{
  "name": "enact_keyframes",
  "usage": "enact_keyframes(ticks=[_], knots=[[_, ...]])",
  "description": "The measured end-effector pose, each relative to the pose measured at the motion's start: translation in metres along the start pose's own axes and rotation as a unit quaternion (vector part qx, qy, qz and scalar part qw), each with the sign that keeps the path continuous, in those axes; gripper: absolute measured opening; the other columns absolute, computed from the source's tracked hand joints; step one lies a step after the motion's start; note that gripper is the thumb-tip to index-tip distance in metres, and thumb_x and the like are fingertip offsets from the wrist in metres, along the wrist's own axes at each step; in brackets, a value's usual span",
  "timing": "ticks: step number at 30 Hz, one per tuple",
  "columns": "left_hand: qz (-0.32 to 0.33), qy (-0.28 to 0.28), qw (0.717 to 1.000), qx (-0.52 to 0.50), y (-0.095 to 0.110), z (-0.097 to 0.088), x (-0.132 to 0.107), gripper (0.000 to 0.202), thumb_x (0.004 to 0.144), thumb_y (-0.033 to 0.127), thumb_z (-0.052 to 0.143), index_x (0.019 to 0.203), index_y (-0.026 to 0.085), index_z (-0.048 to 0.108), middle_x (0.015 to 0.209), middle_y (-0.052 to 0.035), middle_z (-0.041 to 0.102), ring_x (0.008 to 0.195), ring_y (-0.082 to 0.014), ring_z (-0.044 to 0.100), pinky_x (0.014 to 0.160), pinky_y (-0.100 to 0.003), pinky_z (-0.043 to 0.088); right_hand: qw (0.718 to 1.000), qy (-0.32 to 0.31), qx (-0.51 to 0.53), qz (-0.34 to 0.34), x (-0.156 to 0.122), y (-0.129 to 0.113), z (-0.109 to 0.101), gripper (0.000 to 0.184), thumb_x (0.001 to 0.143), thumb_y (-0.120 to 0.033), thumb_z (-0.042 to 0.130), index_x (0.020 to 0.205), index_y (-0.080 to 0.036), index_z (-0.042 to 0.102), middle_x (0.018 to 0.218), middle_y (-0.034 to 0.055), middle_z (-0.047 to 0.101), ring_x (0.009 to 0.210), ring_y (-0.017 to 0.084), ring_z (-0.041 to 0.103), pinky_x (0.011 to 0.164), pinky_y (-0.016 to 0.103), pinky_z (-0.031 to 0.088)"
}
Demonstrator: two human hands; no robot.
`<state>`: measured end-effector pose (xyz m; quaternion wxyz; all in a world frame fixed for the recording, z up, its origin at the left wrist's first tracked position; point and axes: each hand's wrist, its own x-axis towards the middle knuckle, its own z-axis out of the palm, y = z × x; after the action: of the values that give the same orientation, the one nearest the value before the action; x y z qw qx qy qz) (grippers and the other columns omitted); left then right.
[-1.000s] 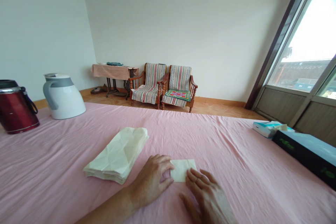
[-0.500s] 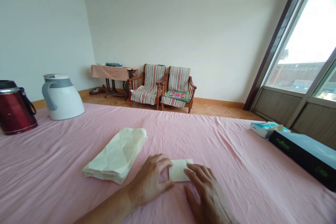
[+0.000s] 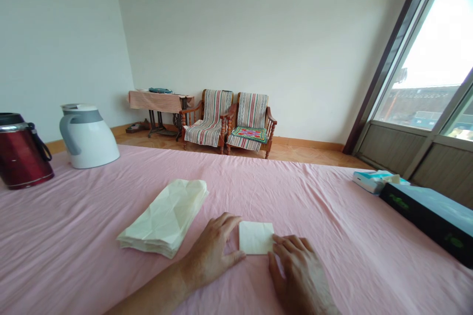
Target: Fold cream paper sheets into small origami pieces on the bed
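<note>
A small folded cream napkin (image 3: 255, 237) lies flat on the pink tablecloth (image 3: 332, 216) in front of me. My left hand (image 3: 212, 253) rests on the cloth against the napkin's left edge, fingers stretched out and thumb under its lower left corner. My right hand (image 3: 301, 278) lies flat at the napkin's lower right corner, fingertips touching its edge. Neither hand grips the napkin. A stack of creased cream napkins (image 3: 166, 217) sits just left of my left hand.
A white jug (image 3: 88, 135) and a red kettle (image 3: 22, 150) stand at the far left of the table. A black box (image 3: 428, 216) and a teal-and-white tissue pack (image 3: 374, 180) lie at the right. Two striped wooden chairs (image 3: 231, 120) stand by the far wall.
My right hand has slid back off the napkin toward its lower right corner, uncovering more of it. My left fingers have straightened along the left edge.
</note>
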<state>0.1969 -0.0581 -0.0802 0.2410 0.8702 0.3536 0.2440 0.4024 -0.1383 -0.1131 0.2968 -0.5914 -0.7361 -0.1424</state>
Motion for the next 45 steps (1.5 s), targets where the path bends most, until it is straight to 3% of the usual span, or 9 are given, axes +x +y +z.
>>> enact_keyframes(ticks=[13,21,24,26,29,33,38,42,45], knots=[[-0.015,0.032,0.998,-0.054,-0.003,0.005,-0.001,0.056,0.066,0.006,0.07,0.118,0.023,0.058,0.115,-0.0045,0.062,0.103,-0.0225,0.056,0.093,-0.035,0.043,1.0,-0.018,-0.01,-0.003,-0.002,0.007,0.004,0.018,0.084,-0.016,0.051,0.099,-0.019,0.058,0.094,0.0078,0.066,0.081,0.024,0.06,0.07,0.038,0.045],[-0.008,0.02,0.988,-0.156,-0.005,0.012,0.002,0.088,0.067,-0.001,0.057,0.145,0.022,0.024,0.078,0.005,0.063,0.071,-0.0122,0.057,0.072,-0.024,0.047,0.999,0.039,0.034,0.002,0.001,0.006,0.008,0.053,0.084,-0.016,0.049,0.135,-0.015,0.036,0.131,0.0144,0.051,0.112,0.028,0.05,0.088,0.043,0.043],[0.018,0.035,0.991,-0.127,0.0,0.01,0.001,0.08,0.067,-0.003,0.054,0.14,0.022,0.035,0.082,0.0028,0.062,0.074,-0.0128,0.057,0.072,-0.024,0.046,0.998,0.061,0.027,-0.009,0.006,0.001,0.003,0.061,0.083,-0.013,0.049,0.141,-0.015,0.032,0.138,0.0151,0.045,0.121,0.03,0.043,0.093,0.047,0.038],[0.059,0.034,0.995,-0.076,0.005,0.008,0.0,0.054,0.068,-0.003,0.052,0.116,0.02,0.059,0.084,-0.0002,0.062,0.079,-0.0152,0.056,0.074,-0.026,0.045,0.997,0.068,0.032,-0.029,0.008,-0.003,-0.001,0.047,0.083,-0.01,0.048,0.13,-0.019,0.047,0.124,0.0116,0.056,0.111,0.028,0.05,0.09,0.046,0.038],[0.115,0.016,0.993,-0.01,0.012,0.006,-0.002,0.026,0.072,-0.002,0.052,0.082,0.019,0.066,0.083,-0.0026,0.062,0.085,-0.0188,0.055,0.078,-0.03,0.044,0.994,0.066,0.066,-0.058,0.01,-0.007,-0.008,0.022,0.085,-0.007,0.044,0.088,-0.022,0.059,0.084,0.0033,0.064,0.08,0.021,0.058,0.076,0.038,0.041],[0.115,-0.004,0.993,0.022,0.016,0.003,-0.004,0.014,0.079,0.008,0.062,0.086,0.019,0.065,0.09,-0.0035,0.062,0.092,-0.0212,0.054,0.083,-0.033,0.043,0.987,0.099,0.101,-0.072,0.013,-0.007,-0.015,0.023,0.085,-0.004,0.042,0.084,-0.022,0.056,0.08,0.0024,0.065,0.075,0.018,0.061,0.068,0.032,0.044],[0.119,-0.027,0.992,0.032,0.018,-0.001,-0.003,0.006,0.084,0.017,0.065,0.089,0.019,0.066,0.095,-0.0041,0.063,0.096,-0.0215,0.054,0.089,-0.034,0.042,0.985,0.115,0.099,-0.078,0.011,0.001,-0.008,0.028,0.081,0.0,0.041,0.09,-0.023,0.055,0.085,0.0023,0.07,0.089,0.018,0.066,0.086,0.035,0.046],[0.13,-0.042,0.99,0.032,0.019,-0.001,-0.002,0.006,0.085,0.017,0.066,0.091,0.019,0.067,0.096,-0.0034,0.064,0.095,-0.0203,0.055,0.09,-0.034,0.041,0.992,0.085,0.081,-0.036,0.004,0.01,0.007,0.036,0.074,0.001,0.04,0.096,-0.023,0.056,0.085,0.0018,0.07,0.092,0.018,0.067,0.089,0.037,0.045],[0.123,-0.041,0.991,0.037,0.018,0.001,-0.002,0.009,0.083,0.017,0.069,0.092,0.019,0.067,0.094,-0.0028,0.065,0.095,-0.02,0.055,0.089,-0.032,0.042,0.996,0.045,0.078,-0.013,0.002,0.013,0.009,0.03,0.072,0.0,0.041,0.085,-0.023,0.055,0.085,0.0018,0.07,0.089,0.019,0.066,0.086,0.038,0.045]])
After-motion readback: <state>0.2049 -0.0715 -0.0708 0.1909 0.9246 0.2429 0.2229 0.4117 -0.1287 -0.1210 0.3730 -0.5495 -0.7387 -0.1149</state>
